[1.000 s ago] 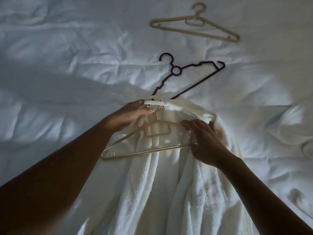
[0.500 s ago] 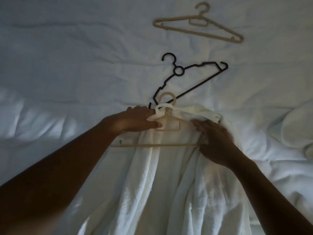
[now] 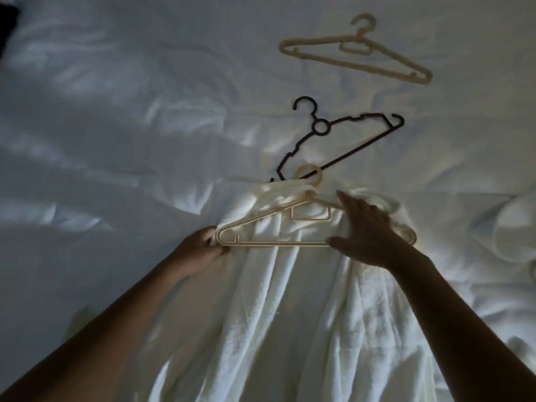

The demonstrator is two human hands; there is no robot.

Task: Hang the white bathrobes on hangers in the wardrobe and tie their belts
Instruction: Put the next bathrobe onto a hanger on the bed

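Head view, looking down, and it's pretty dim, so a lot of detail is lost in shadow. The white bathrobe point(image 3: 290, 300) is spread out on the bed, collar end away from the camera, and its lower part runs out of the bottom of the shot. A beige hanger point(image 3: 275, 244) lies on top of the collar area. Its hook overlaps the lower end of a black hanger point(image 3: 313, 127), and the robe's collar hides that black hanger's left tip.

The left hand point(image 3: 200, 248) has its fingers curled around the left tip of the beige hanger. Can't tell if it has robe cloth in that grip too. The right hand point(image 3: 365, 230) is laid across the hanger's right half with the fingers spread and fairly straight and the thumb at the bottom bar. It covers most of that side, and only the far right end peeks out past it.

A second beige hanger point(image 3: 361, 37) lies further up, well apart from the others. Everything sits on a rumpled white sheet point(image 3: 116, 111). There's a white bundle point(image 3: 516, 227) cut off at the right edge and something dark point(image 3: 5, 21) in the top left corner, can't make out what either is
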